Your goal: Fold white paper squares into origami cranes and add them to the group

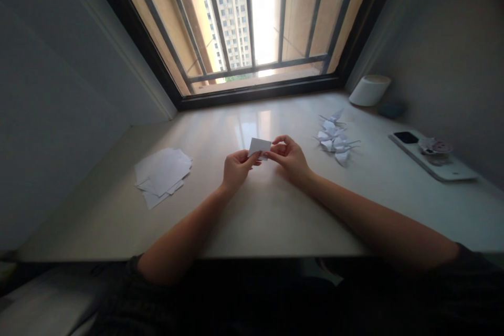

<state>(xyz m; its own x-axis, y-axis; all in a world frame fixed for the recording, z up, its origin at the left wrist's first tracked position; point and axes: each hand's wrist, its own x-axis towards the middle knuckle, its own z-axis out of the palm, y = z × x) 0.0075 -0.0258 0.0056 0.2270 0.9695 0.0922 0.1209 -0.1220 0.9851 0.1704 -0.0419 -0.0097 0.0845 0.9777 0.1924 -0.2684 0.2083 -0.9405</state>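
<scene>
A small folded piece of white paper (260,146) is held up over the middle of the white tabletop. My left hand (237,168) pinches its lower left part between thumb and fingers. At its right edge, my right hand (289,158) has thumb and fingertips closed on the paper. Several folded white paper cranes (334,139) lie in a cluster to the right of my right hand. Off to the left of my left hand is a loose stack of white paper sheets (163,172). The underside of the folded paper is hidden.
A phone (452,168) lies at the right with a round, partly blurred object (435,148) on it. A white cylindrical container (370,90) stands tilted-looking in the back right corner, beside a dark bluish object (391,110). Behind the table is a barred window (255,71).
</scene>
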